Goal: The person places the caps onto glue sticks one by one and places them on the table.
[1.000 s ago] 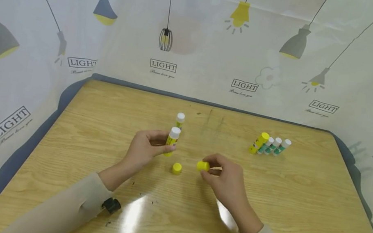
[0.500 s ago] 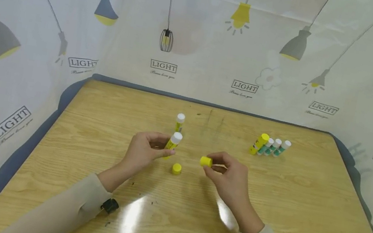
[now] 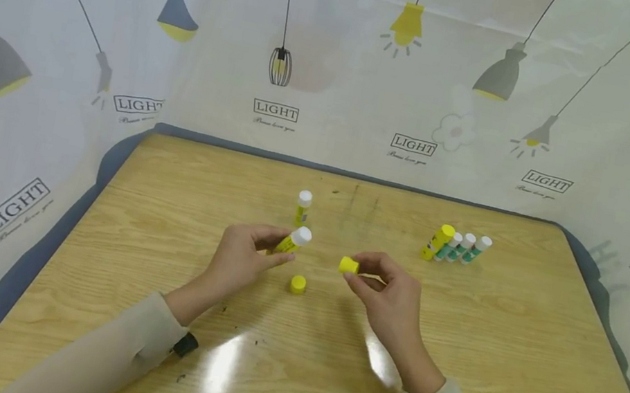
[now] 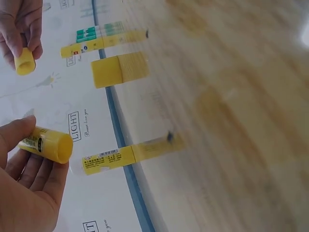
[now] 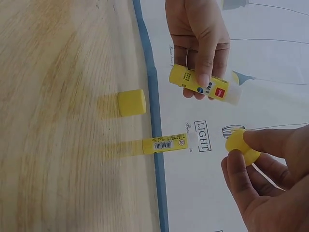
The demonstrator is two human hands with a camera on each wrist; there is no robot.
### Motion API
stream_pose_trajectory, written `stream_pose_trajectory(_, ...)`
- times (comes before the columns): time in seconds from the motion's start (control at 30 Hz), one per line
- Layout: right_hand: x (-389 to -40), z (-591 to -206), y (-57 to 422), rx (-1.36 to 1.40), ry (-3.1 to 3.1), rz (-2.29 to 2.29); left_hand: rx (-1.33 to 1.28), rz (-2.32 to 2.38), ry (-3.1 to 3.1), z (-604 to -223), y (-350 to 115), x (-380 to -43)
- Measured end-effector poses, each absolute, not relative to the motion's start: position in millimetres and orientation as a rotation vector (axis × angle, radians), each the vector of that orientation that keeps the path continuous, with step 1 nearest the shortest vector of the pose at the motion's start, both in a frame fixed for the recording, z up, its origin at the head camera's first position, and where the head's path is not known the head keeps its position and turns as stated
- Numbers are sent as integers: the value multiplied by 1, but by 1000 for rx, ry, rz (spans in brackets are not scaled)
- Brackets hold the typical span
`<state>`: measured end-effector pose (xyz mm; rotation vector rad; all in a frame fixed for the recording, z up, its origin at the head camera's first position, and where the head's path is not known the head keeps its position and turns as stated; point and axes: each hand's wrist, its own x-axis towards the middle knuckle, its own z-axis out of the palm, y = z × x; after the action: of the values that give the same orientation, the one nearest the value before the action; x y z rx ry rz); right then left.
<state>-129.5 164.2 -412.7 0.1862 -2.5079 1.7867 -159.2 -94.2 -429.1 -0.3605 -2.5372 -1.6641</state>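
Observation:
My left hand (image 3: 241, 255) grips a yellow glue stick (image 5: 200, 86) whose white end is uncovered and tilts toward the right. In my right hand (image 3: 392, 298) a yellow cap (image 3: 348, 266) is pinched between thumb and fingers, its hollow end facing the glue stick in the left wrist view. A gap separates cap and glue stick. Below and between the hands, a second yellow cap (image 3: 298, 285) stands on the table. Just behind the left hand, another uncapped yellow glue stick (image 3: 303, 207) stands upright with its white top showing.
At the back right, a capped yellow glue stick (image 3: 437, 243) stands beside several smaller green-and-white glue sticks (image 3: 468, 249). The wooden table (image 3: 516, 344) ends at a fabric backdrop (image 3: 349, 76) printed with lamps along the back and sides.
The glue stick in my left hand has tipped from nearly upright toward the right. My right hand has risen slightly with the cap. The other glue sticks and the loose cap stay put.

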Motion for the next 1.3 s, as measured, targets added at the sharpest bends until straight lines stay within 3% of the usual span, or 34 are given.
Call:
stream_pose_trajectory(0.47, -128, -410, 161, 108, -2454, 1877, -572, -1041, -2550, -427, -92, -154)
stream_pose_trajectory(1.3, -127, -409, 152, 166, -2380, 1991, -810, -590, -2384, -415, -87, -147)
